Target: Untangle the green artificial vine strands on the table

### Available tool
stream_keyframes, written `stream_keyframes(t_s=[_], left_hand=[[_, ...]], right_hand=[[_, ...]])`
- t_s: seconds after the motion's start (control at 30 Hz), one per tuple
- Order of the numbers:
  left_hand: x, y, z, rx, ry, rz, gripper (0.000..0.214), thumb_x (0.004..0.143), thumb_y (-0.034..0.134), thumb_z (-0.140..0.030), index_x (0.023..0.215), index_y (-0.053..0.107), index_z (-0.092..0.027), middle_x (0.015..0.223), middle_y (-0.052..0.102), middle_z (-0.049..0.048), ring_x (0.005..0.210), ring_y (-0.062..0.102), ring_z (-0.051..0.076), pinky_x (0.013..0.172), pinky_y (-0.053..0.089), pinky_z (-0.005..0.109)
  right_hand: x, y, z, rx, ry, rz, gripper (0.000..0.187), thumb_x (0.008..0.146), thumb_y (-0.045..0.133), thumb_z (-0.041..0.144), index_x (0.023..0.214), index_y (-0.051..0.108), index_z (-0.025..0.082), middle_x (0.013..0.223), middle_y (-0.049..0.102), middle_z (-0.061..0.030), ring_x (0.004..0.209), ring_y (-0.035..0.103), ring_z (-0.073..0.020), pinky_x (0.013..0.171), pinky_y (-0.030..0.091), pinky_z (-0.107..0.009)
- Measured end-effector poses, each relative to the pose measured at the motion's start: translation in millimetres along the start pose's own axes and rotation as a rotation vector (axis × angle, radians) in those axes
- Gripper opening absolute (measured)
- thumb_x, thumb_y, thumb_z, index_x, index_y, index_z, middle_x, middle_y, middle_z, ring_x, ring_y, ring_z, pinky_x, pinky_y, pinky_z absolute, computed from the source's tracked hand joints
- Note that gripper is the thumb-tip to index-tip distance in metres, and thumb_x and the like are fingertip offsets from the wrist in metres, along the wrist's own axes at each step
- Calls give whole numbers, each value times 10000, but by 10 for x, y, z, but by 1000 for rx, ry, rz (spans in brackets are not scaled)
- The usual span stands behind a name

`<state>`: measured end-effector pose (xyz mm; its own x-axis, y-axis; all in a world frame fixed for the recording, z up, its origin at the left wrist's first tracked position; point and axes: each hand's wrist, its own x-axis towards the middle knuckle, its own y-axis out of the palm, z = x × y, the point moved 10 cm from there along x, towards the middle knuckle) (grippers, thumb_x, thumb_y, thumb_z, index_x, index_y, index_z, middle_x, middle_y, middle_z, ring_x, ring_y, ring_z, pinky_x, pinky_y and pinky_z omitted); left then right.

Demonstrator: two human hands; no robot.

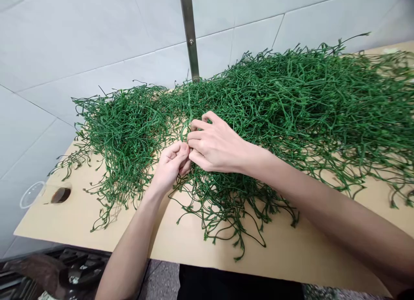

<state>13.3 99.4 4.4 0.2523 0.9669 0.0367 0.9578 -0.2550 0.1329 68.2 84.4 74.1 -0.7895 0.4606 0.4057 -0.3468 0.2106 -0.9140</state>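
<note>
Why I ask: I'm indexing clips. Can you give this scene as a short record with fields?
surface: tan tabletop, white tiles behind
material: green stems, a tangled heap across the tabletop
left hand: pinched shut on green stems at the heap's near edge
right hand: fingertips meet the left hand's; grip hidden
other: clear cup at the left edge; metal post behind the heap

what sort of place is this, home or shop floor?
Likely a small assembly workshop, though not certain. A heap of green stems covers a plain tan worktable, the left hand and right hand pinch stems, and grey tiles with a metal post lie behind.
</note>
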Motion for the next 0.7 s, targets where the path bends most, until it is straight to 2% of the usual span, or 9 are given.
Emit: stream_keyframes(t_s=[0.23,0.43,0.53,0.57,0.63,0.7], left_hand=[[6,6,1,-66,-2,4,385,828,664,-396,616,426,-180,419,261,-109,336,260,28,367,245,143],[-6,31,34,-100,-14,41,349,865,621,-395,632,501,-164,404,294,-98,328,249,26,363,245,141],[-17,37,3,-160,-51,79,315,837,661,-382,648,547,-158,397,282,-101,320,230,26,351,247,140],[-15,7,-33,-192,-52,65,299,831,671,-376,659,560,-158,394,266,-104,319,222,28,346,249,139],[-3,-128,-143,-274,-18,-36,294,862,635,-377,672,568,-163,394,230,-106,319,209,36,337,248,137],[-3,-308,-262,-369,50,-189,359,923,532,-403,650,538,-169,403,218,-93,333,238,49,344,272,141]], right_hand=[[6,75,3,12,-29,65,317,918,407,207,745,657,118,783,662,-85,857,499,-218,875,253,-410],[-4,78,27,5,-74,103,314,922,395,194,723,627,125,777,637,-82,810,507,-203,889,269,-405],[-53,49,11,28,-135,109,280,892,370,103,793,631,129,781,633,-70,777,509,-184,903,281,-391],[-72,22,-15,53,-143,99,290,878,353,60,866,635,130,805,639,-63,775,512,-174,914,284,-385],[-103,-42,-109,99,-114,77,335,863,339,26,1002,624,132,868,652,-63,823,526,-173,942,282,-389],[-117,-104,-243,110,-26,63,295,876,372,79,997,637,128,881,659,-80,917,530,-210,958,280,-426]])
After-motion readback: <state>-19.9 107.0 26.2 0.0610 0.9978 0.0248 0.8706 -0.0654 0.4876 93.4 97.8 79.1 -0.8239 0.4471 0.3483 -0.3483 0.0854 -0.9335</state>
